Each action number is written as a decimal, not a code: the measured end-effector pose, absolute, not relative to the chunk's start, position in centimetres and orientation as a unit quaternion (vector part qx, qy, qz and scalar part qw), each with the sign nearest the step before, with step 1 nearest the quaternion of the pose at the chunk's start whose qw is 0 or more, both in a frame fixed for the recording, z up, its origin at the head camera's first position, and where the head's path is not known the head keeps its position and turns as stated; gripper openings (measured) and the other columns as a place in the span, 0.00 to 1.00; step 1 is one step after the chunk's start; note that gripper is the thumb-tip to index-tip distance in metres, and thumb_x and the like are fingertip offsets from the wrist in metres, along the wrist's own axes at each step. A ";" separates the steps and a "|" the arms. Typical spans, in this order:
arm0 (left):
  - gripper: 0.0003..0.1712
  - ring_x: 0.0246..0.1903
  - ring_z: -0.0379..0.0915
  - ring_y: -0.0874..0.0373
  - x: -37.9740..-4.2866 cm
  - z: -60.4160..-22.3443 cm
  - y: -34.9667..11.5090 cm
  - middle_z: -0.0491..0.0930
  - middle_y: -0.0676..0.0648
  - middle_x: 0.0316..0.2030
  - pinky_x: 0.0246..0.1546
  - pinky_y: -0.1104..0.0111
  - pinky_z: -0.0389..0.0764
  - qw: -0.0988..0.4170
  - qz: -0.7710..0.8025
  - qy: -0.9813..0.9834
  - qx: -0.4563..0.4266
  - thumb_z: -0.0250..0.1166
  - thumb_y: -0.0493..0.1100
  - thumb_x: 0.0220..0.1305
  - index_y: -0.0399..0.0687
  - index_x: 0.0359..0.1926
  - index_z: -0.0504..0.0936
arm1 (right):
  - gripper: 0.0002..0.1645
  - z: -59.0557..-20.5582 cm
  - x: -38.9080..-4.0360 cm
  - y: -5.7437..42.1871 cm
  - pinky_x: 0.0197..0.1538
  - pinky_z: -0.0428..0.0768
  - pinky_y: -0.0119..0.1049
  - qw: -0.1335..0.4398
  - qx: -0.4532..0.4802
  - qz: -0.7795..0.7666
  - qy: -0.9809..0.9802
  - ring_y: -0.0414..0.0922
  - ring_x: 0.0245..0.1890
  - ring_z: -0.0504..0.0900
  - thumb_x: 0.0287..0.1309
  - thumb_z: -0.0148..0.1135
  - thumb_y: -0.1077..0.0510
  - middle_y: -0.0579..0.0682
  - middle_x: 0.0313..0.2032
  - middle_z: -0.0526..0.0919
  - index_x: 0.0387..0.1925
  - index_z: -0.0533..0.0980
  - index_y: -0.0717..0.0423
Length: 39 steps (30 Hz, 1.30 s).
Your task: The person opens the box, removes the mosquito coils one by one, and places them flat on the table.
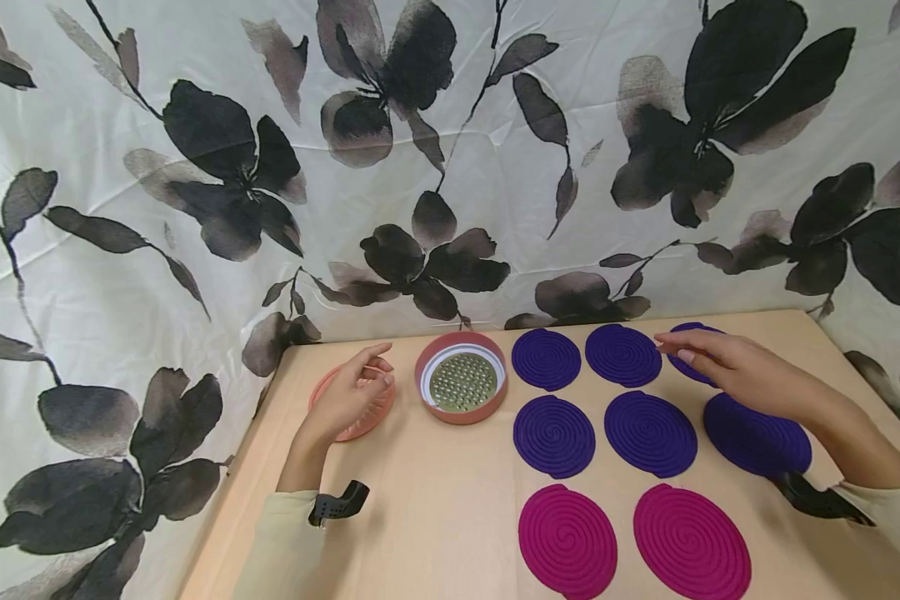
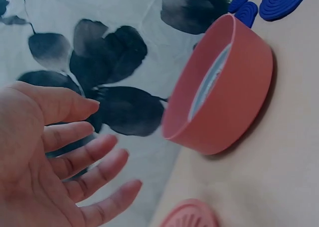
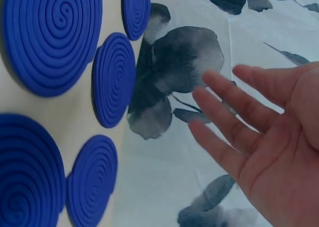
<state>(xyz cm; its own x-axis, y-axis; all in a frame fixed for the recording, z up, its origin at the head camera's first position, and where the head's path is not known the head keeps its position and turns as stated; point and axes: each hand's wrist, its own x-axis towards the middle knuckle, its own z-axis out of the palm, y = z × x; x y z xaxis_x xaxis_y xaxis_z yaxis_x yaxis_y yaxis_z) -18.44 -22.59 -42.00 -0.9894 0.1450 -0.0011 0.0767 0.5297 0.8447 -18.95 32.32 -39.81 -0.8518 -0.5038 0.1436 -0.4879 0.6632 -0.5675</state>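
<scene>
My left hand hovers over a pink ribbed round lid-like disc, fingers loosely bent and holding nothing. In the left wrist view its fingers are spread apart, with the disc partly cut off at the bottom. Just right of that hand stands a round pink container with a white ring and a greenish studded surface inside. My right hand, fingers extended and holding nothing, is above the far-right blue spiral coaster and hides part of it. In the right wrist view, several blue spiral coasters lie beside this hand.
Blue spiral coasters lie in two rows on the right of the wooden table. Two magenta spiral coasters lie nearer the front. A floral cloth hangs behind the table and along its left side.
</scene>
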 end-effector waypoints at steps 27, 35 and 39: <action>0.60 0.77 0.43 0.39 -12.9 -39.8 -22.1 0.53 0.43 0.78 0.65 0.25 0.42 -0.200 0.047 0.965 0.165 0.69 0.73 0.48 0.53 0.78 0.60 | 0.65 -40.3 -15.9 34.5 0.76 0.23 0.56 -0.175 -0.216 -0.024 0.960 0.51 0.80 0.28 0.52 0.65 0.27 0.56 0.80 0.47 0.82 0.45 0.45; 0.62 0.79 0.40 0.40 -12.8 -40.1 -22.0 0.50 0.44 0.79 0.67 0.25 0.38 -0.199 0.027 0.967 0.156 0.65 0.78 0.48 0.56 0.79 0.59 | 0.68 -39.8 -16.2 34.6 0.75 0.21 0.57 -0.160 -0.207 -0.020 0.965 0.52 0.80 0.26 0.51 0.64 0.26 0.58 0.80 0.47 0.82 0.42 0.45; 0.62 0.79 0.40 0.40 -12.8 -40.0 -22.0 0.50 0.44 0.79 0.67 0.25 0.38 -0.198 0.021 0.968 0.154 0.64 0.79 0.48 0.56 0.79 0.59 | 0.68 -39.7 -16.3 34.7 0.75 0.21 0.58 -0.157 -0.201 -0.019 0.967 0.53 0.80 0.26 0.51 0.64 0.25 0.58 0.80 0.46 0.82 0.42 0.45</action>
<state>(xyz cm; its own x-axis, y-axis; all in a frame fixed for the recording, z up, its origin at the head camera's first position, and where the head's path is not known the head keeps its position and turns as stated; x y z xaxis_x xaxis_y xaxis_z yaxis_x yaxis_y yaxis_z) -12.75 -21.95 -40.04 -0.8748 0.2888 0.3890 0.3057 0.9519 -0.0192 -16.29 34.66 -39.66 -0.8698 -0.3830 0.3112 -0.3950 0.9183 0.0261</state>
